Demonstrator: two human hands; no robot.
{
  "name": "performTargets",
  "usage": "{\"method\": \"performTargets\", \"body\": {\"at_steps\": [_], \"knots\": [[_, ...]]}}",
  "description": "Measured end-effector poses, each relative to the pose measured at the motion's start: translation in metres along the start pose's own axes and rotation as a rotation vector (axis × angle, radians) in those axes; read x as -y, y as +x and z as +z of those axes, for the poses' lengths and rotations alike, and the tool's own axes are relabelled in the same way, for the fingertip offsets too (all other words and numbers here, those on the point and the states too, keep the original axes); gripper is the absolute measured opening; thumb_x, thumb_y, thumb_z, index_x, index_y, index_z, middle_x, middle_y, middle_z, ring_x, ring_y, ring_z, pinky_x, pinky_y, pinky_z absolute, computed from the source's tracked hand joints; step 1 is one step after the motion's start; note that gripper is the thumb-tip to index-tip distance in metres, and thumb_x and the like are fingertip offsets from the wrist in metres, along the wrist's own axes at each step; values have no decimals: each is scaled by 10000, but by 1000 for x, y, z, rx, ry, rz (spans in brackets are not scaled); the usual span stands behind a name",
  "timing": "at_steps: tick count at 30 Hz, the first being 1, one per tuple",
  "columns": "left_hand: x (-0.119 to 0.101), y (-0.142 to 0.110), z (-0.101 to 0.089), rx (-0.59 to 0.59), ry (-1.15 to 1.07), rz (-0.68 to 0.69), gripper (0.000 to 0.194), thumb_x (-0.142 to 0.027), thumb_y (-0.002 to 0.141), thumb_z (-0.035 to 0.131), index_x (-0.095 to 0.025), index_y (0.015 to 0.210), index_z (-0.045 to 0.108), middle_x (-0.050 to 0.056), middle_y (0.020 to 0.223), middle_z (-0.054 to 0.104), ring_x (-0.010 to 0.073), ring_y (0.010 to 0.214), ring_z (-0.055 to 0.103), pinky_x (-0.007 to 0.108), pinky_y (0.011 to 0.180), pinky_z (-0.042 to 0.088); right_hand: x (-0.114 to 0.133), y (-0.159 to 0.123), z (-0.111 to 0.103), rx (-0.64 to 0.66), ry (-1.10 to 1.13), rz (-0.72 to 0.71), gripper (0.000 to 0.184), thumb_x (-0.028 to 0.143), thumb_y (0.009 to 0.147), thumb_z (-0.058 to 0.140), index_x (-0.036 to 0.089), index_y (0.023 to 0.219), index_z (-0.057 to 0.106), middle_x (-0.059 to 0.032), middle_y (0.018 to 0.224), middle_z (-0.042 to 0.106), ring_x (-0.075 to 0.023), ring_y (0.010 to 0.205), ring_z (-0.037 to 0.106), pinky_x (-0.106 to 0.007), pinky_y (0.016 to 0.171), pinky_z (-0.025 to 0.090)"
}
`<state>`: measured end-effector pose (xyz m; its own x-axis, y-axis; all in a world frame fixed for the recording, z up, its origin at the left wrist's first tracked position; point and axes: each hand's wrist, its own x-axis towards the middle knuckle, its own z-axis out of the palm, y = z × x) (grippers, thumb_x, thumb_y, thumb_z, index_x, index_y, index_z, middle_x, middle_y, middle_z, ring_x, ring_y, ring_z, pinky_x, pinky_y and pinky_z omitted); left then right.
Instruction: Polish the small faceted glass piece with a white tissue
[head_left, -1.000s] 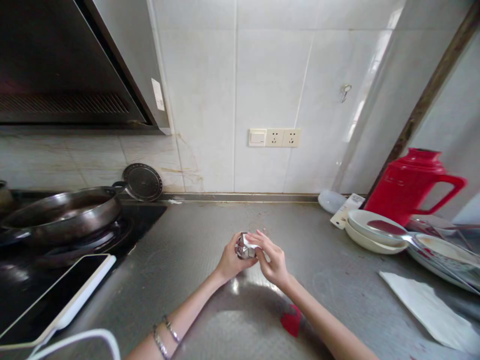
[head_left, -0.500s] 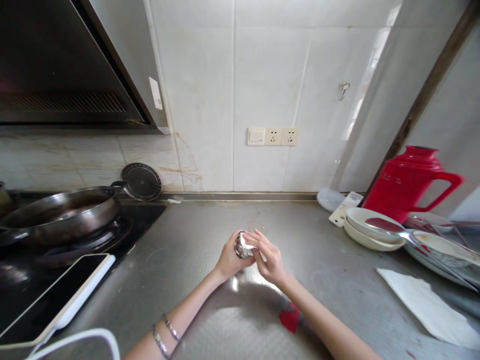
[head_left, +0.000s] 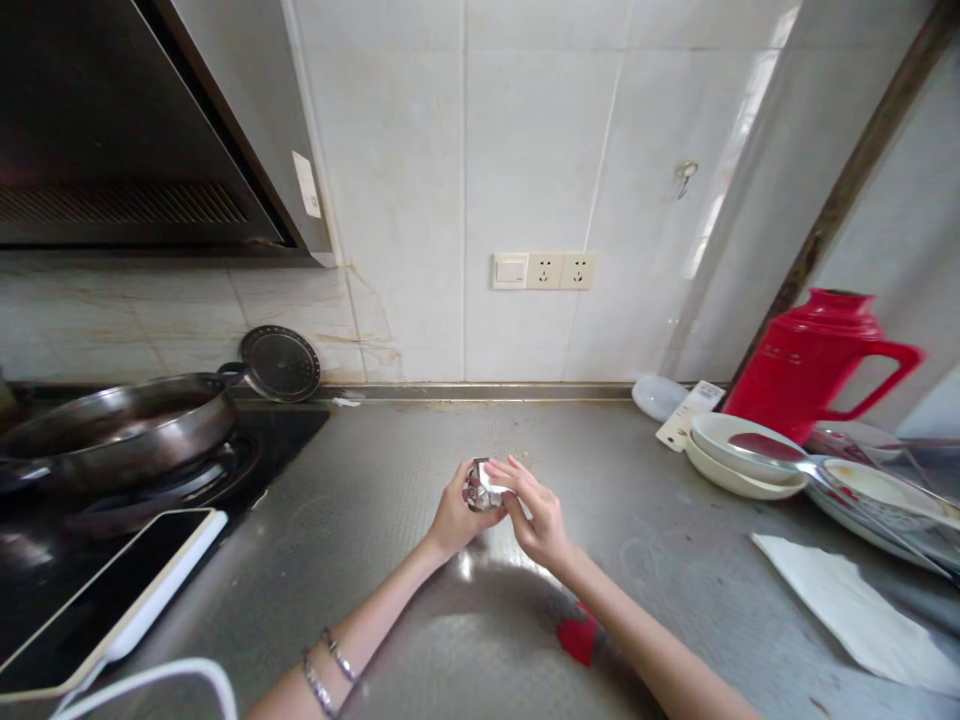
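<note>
In the middle of the head view, above the steel counter point(head_left: 360, 480), my left hand point(head_left: 448, 520) is wrapped round a small shiny object point(head_left: 474, 490). It is rounded, silvery and dark with a faceted look, perhaps glass; its exact kind is unclear. My right hand point(head_left: 541, 518) presses a white piece of tissue point(head_left: 490, 478) against the object's right side, fingers bent over it. The fingers of both hands cover much of the object. Below the right forearm a red patch point(head_left: 577, 638) shows on the counter.
On the left stand a pan point(head_left: 127, 425) on the black cooktop and a phone point(head_left: 105, 600) with a white cable. To the right are a red thermos point(head_left: 810, 360), stacked bowls point(head_left: 739, 480), a plate with utensils and a folded white napkin point(head_left: 855, 610). A range hood point(head_left: 135, 130) overhangs the left.
The shiny object has turned slightly in my left hand, so more of its silvery side shows. My right hand stays against it with the tissue. The view has shifted very slightly.
</note>
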<state>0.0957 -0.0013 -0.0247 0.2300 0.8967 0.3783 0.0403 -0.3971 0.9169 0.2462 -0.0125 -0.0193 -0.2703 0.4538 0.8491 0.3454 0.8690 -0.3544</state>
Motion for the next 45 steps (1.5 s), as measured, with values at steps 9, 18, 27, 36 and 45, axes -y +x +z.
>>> {"method": "performTargets", "body": {"at_steps": [9, 18, 27, 36, 45], "knots": [[-10, -3, -1, -27, -237, -228, 565, -372, 657, 699, -177, 1135, 469, 14, 861, 543, 132, 688, 564, 252, 505, 553, -8, -2, 3, -124, 12, 191, 290, 174, 923, 444, 261, 1137, 618, -42, 1109, 690, -224, 1082, 626, -457, 1026, 436], [-17, 3, -7, -53, -236, -237, 600, -356, 616, 729, -168, 1129, 481, 21, 882, 549, 133, 688, 575, 246, 486, 555, -3, 4, 0, -208, -25, 152, 326, 141, 925, 432, 269, 1176, 596, -40, 1104, 691, -210, 1082, 627, -438, 1011, 464], [4, 2, -2, -4, -276, -264, 582, -342, 612, 760, -186, 1114, 509, 23, 885, 589, 144, 719, 582, 221, 474, 532, 1, 2, 3, -25, 20, -36, 394, 71, 891, 454, 263, 1213, 576, -49, 1110, 688, -206, 1099, 616, -466, 1019, 455], [-2, -1, -2, -21, -380, -319, 559, -405, 628, 750, -169, 1091, 545, 0, 794, 526, 119, 663, 515, 239, 462, 542, -11, 3, -1, -83, -2, 28, 350, 103, 901, 464, 266, 1178, 602, -49, 1117, 685, -207, 1064, 637, -473, 1011, 462], [-7, -1, -2, -27, -350, -329, 604, -415, 595, 764, -171, 1100, 539, 13, 834, 536, 129, 687, 526, 233, 472, 538, -7, 5, 0, -93, -9, 7, 335, 107, 899, 463, 254, 1160, 613, -48, 1093, 696, -204, 1055, 642, -458, 1008, 469]]}}
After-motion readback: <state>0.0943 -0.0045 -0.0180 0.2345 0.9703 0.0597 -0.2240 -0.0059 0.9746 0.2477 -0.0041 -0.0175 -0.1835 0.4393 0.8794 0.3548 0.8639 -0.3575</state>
